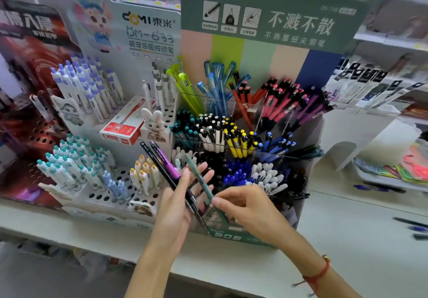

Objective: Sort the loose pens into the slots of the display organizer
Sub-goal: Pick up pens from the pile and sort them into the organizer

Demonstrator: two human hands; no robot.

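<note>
**Two hands sorting pens at a tiered display**

Two hands meet at lower centre of the frame, in front of the display organizer (273, 10), whose clear compartments hold pens grouped by colour. The left hand (178, 205) lies palm up with fingers spread and nearly straight; a purple pen (163, 159) and a black pen (159, 166) rest diagonally across it, tips pointing to the upper left. The right hand (250, 207), wearing a red string bracelet (318, 274), pinches a teal pen (199, 177) between thumb and forefinger, just beside the left fingertips. At left stands a white peg-hole rack (122, 179) of cartoon pens. Loose pens (379, 187) lie on the shelf (347, 239) at right.
</note>
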